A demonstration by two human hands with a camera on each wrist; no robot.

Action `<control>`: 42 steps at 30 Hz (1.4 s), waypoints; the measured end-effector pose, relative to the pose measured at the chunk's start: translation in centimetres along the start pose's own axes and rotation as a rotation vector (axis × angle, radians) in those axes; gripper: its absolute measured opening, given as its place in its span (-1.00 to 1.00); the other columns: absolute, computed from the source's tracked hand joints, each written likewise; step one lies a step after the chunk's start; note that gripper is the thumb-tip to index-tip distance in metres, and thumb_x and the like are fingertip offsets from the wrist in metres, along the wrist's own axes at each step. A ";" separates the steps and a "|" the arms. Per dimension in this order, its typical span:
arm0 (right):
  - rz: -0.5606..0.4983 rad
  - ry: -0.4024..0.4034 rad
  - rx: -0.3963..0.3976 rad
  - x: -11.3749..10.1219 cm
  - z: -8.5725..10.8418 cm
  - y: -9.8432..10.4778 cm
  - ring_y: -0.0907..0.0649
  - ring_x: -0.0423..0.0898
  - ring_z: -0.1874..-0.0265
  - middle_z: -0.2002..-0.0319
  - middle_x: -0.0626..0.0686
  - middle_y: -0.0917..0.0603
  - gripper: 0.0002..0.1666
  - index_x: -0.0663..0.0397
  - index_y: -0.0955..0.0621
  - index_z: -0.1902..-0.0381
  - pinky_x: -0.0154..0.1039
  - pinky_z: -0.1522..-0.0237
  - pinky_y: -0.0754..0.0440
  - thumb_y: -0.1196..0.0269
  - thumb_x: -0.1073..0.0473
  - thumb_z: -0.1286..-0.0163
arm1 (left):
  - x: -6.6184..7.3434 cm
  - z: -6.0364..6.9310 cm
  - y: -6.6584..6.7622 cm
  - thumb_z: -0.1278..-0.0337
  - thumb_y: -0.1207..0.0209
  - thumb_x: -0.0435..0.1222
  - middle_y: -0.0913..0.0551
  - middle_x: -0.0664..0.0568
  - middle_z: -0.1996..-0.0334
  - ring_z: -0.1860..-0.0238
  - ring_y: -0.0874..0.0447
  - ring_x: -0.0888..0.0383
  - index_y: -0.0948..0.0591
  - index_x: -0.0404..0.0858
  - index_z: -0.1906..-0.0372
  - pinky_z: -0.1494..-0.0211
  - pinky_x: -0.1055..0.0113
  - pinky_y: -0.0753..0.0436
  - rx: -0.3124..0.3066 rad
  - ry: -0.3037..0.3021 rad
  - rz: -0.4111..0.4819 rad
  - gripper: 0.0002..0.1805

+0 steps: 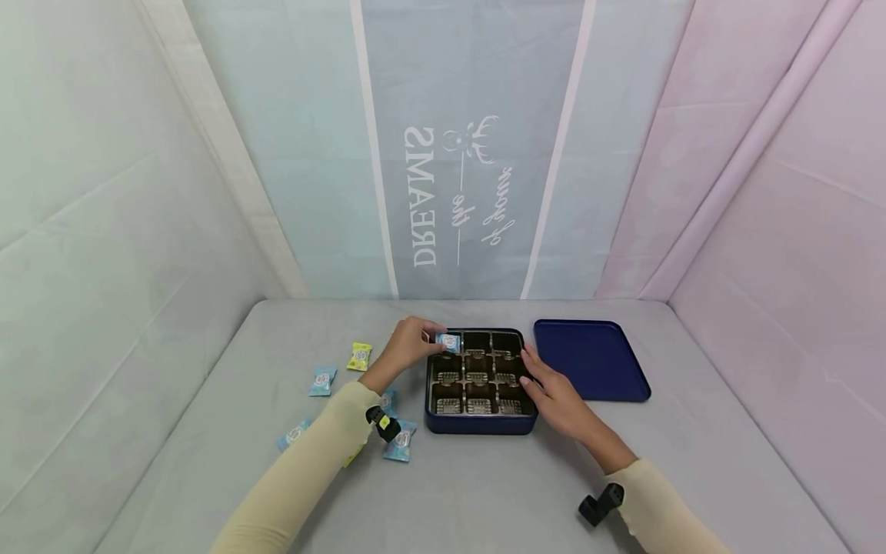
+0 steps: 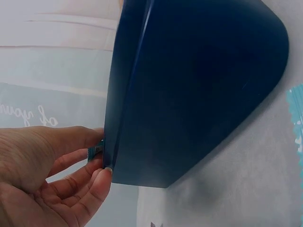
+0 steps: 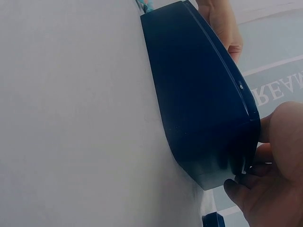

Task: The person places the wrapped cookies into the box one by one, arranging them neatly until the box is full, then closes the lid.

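A dark blue box (image 1: 481,425) with a brown divided tray (image 1: 477,355) inside stands on the table. At its back left compartment my left hand (image 1: 407,344) pinches a small light-blue wrapped packet (image 1: 448,342) between thumb and fingers. In the left wrist view, a corner of that packet (image 2: 96,150) shows between the fingers, and the box wall hides the rest. My right hand (image 1: 557,396) rests against the box's right side, its fingers stretched along the rim. The right wrist view has this hand (image 3: 270,175) touching the box's edge. The other visible compartments hold nothing.
A dark blue lid (image 1: 591,360) lies right of the box. Several wrapped packets lie to the left, among them a yellow one (image 1: 359,356), a blue one (image 1: 322,381) and another blue one (image 1: 400,442) near the box. My left forearm partly covers some.
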State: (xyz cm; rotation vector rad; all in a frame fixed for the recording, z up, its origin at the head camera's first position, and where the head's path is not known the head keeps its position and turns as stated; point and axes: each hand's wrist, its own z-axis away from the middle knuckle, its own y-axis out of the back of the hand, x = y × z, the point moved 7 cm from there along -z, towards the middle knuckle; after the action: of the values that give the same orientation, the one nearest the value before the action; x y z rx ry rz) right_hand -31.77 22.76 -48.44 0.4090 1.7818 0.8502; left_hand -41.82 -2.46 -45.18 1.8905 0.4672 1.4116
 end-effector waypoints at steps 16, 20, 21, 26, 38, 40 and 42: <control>-0.017 -0.022 -0.008 0.1 0.0 -0.4 -0.06 0.20 -0.56 -0.62 0.12 0.08 -0.26 0.29 -0.07 -0.59 0.20 -0.32 -0.39 -0.03 0.09 -0.66 | 0.5 0.1 -0.6 -0.09 -0.47 -0.32 -0.71 0.08 0.45 0.47 -0.52 0.23 -0.79 -0.25 0.01 0.41 0.35 -0.50 0.008 -0.071 -0.075 -0.68; -0.024 -0.024 -0.008 0.1 0.0 -0.5 -0.06 0.19 -0.56 -0.62 0.12 0.08 -0.27 0.29 -0.08 -0.59 0.19 -0.33 -0.39 -0.04 0.11 -0.65 | 0.5 0.2 -0.8 -0.09 -0.46 -0.36 -0.70 0.08 0.46 0.49 -0.51 0.22 -0.78 -0.28 -0.02 0.41 0.35 -0.49 0.000 -0.084 -0.075 -0.66; -0.027 -0.024 -0.010 0.0 0.1 -0.5 -0.05 0.19 -0.56 -0.62 0.12 0.08 -0.27 0.30 -0.08 -0.59 0.19 -0.33 -0.39 -0.04 0.12 -0.65 | 0.5 0.3 -0.8 -0.09 -0.46 -0.36 -0.69 0.08 0.46 0.49 -0.51 0.22 -0.78 -0.28 -0.02 0.41 0.35 -0.49 -0.002 -0.086 -0.076 -0.66; -0.019 -0.022 -0.012 -0.2 0.1 -0.5 -0.06 0.20 -0.56 -0.62 0.11 0.08 -0.28 0.30 -0.08 -0.58 0.20 -0.34 -0.38 -0.04 0.12 -0.65 | 0.5 0.5 -0.8 -0.11 -0.45 -0.36 -0.69 0.10 0.46 0.49 -0.51 0.23 -0.78 -0.28 -0.01 0.41 0.36 -0.49 0.001 -0.086 -0.085 -0.68; -0.009 -0.009 0.010 0.0 0.2 -0.5 -0.07 0.22 -0.55 -0.62 0.13 0.08 -0.28 0.32 -0.09 -0.58 0.21 -0.31 -0.40 -0.03 0.12 -0.66 | 0.0 1.4 0.7 -0.20 -0.40 -0.35 -0.72 0.11 0.43 0.46 -0.59 0.23 -0.78 -0.23 -0.01 0.43 0.33 -0.54 0.050 -0.099 -0.043 -0.73; -0.008 -0.006 0.012 0.0 0.2 -0.4 -0.08 0.22 -0.55 -0.62 0.14 0.07 -0.28 0.32 -0.09 -0.58 0.21 -0.31 -0.40 -0.03 0.12 -0.66 | -0.2 1.5 1.0 -0.19 -0.40 -0.35 -0.72 0.09 0.42 0.44 -0.61 0.21 -0.79 -0.23 -0.01 0.43 0.33 -0.55 0.060 -0.100 -0.034 -0.73; -0.003 -0.001 0.014 0.0 0.2 -0.4 -0.08 0.23 -0.55 -0.62 0.14 0.07 -0.29 0.33 -0.09 -0.57 0.21 -0.31 -0.40 -0.03 0.12 -0.66 | -0.4 1.6 1.2 -0.19 -0.41 -0.35 -0.72 0.08 0.41 0.43 -0.62 0.19 -0.78 -0.24 -0.02 0.41 0.33 -0.57 0.063 -0.109 -0.033 -0.72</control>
State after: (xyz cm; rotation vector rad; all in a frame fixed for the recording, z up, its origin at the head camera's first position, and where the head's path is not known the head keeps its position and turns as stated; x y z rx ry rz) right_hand -31.52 22.54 -48.77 0.4151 1.7883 0.8356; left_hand -40.61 -4.07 -44.74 1.9897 0.4929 1.2788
